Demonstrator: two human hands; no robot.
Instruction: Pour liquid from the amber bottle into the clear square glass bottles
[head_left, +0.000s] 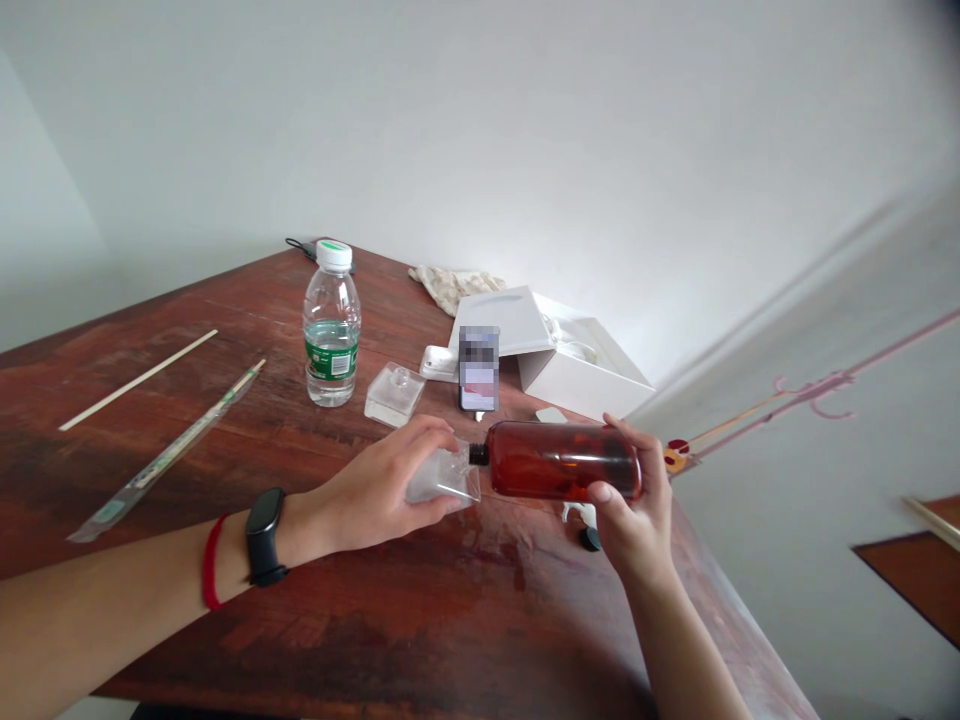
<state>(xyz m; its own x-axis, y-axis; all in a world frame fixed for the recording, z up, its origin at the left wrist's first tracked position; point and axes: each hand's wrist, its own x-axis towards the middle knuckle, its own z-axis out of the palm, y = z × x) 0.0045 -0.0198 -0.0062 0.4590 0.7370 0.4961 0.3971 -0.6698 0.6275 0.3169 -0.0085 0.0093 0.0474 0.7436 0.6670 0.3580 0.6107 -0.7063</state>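
My right hand [634,510] grips an amber bottle [559,460], tipped on its side with its black neck pointing left. My left hand [382,485] is wrapped round a small clear glass bottle [446,478] resting on the wooden table [375,620]. The amber bottle's neck meets the mouth of the small clear bottle. A black watch and a red band sit on my left wrist. A small black cap [590,539] and a white part lie on the table just under my right hand.
Behind stand a water bottle [331,325] with some water, a second small clear glass bottle [394,394], an upright phone [478,368] and an open white box [562,355]. A wooden stick [139,380] and wrapped chopsticks [169,455] lie left. The table edge drops off right.
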